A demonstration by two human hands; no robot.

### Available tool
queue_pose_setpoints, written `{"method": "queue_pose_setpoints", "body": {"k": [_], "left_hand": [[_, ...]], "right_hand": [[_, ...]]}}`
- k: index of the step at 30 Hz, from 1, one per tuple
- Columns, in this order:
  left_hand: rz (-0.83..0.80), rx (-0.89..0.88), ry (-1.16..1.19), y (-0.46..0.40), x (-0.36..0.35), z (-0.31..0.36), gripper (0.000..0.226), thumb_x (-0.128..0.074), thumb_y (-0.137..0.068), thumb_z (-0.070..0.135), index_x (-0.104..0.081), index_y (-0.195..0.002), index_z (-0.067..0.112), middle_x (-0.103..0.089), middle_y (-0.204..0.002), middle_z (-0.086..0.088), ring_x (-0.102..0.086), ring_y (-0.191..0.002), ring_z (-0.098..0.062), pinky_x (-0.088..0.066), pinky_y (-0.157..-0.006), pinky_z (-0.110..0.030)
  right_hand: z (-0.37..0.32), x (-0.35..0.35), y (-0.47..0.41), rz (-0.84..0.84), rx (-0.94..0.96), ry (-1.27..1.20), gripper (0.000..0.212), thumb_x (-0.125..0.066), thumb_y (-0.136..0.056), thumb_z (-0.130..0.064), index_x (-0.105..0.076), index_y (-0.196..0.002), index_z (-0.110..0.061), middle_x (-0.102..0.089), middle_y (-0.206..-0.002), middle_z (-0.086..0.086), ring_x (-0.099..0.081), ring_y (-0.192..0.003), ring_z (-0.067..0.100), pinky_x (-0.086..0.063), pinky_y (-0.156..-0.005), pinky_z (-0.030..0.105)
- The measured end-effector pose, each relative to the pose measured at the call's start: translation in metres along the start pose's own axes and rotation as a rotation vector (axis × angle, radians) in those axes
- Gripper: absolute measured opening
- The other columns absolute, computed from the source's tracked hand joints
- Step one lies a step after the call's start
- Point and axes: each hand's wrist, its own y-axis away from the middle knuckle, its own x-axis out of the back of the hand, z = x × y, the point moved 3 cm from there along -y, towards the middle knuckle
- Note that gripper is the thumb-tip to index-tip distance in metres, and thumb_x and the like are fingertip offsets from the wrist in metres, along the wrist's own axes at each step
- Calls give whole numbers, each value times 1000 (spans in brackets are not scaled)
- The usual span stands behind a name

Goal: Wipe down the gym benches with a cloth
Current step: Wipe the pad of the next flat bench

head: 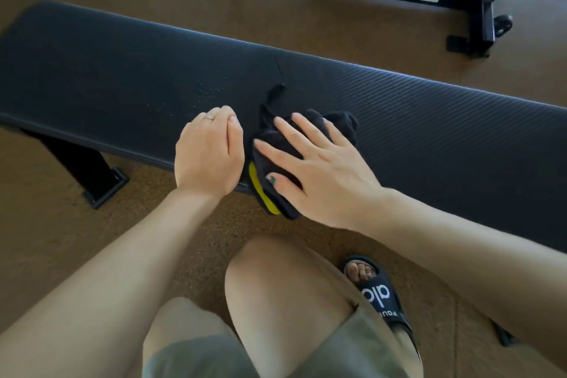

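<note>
Dark, bunched cloth (277,147) with a yellow edge, sitting on the near rim of the black ribbed bench (414,107), one corner hanging off! The right hand (319,169) lies flat on top, fingers straight and spread, pressing it down. Just beside it, the left hand (208,153) rests on the bench edge, fingers curled under; whether it grips anything, I cannot tell. Fine droplets (205,92) glisten beyond that left hand.

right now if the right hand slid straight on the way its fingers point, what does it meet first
The right hand, flat on the dark cloth, points up-left across the bench. Bare pad comes first, likely the speckled droplets; the way looks free otherwise.
</note>
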Motion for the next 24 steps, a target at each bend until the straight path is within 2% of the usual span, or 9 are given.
{"method": "queue_pose_setpoints", "body": {"k": [3,6,9,11,13,16,19,24], "left_hand": [[-21,49,90,-2,3,-6,34,-27,-106,26,-49,-83,15,-54,-78,2,-50,-75,-21,-38,-68,-39],[-78,-5,119,-2,8,-6,33,-28,-107,25,-53,-89,12,-58,-85,-1,-53,-80,-23,-44,-73,-43],[-104,-105,16,-2,15,-18,22,-36,-107,23,-55,-104,11,-57,-101,-7,-52,-92,-27,-42,-81,-42],[-70,-47,-60,-3,17,-30,20,-41,-105,24,-53,-114,11,-54,-113,-11,-50,-100,-30,-41,-89,-45],[-44,11,-96,-3,13,-34,20,-40,-104,25,-51,-114,11,-52,-116,-12,-48,-102,-31,-40,-91,-46],[-11,14,-127,-1,8,-29,19,-38,-103,25,-49,-111,12,-53,-112,-10,-48,-99,-29,-39,-89,-45],[10,28,-112,0,10,-30,19,-36,-103,24,-49,-111,12,-53,-112,-10,-48,-98,-29,-38,-89,-45],[-9,21,-99,0,11,-30,21,-36,-102,22,-50,-113,13,-53,-115,-9,-49,-101,-29,-38,-90,-45]], "right_hand": [[-11,-4,-20,24,43,32,60,-20,-104,-62,-24,-161,-40,-20,-171,4,-12,-158,31,-15,-126,58],[-5,-2,-5,24,73,55,62,-24,-103,-65,-26,-160,-40,-21,-170,5,-14,-158,30,-18,-125,56],[19,-3,47,18,40,90,60,-30,-104,-61,-28,-160,-39,-22,-170,5,-15,-158,29,-21,-125,52],[35,-2,83,15,8,103,59,-36,-105,-57,-30,-160,-37,-23,-170,6,-15,-158,29,-24,-124,52],[42,-1,99,3,-6,102,59,-38,-104,-54,-31,-160,-35,-24,-169,7,-16,-158,30,-25,-123,54],[32,0,78,2,15,120,61,-34,-105,-55,-30,-161,-31,-25,-168,12,-18,-157,34,-24,-123,56],[7,-3,26,28,114,147,64,-28,-106,-56,-26,-162,-26,-24,-168,14,-17,-157,36,-19,-125,56],[-29,-8,-24,82,152,159,66,-32,-106,-55,-27,-162,-21,-27,-167,16,-22,-155,38,-22,-123,57]]}}
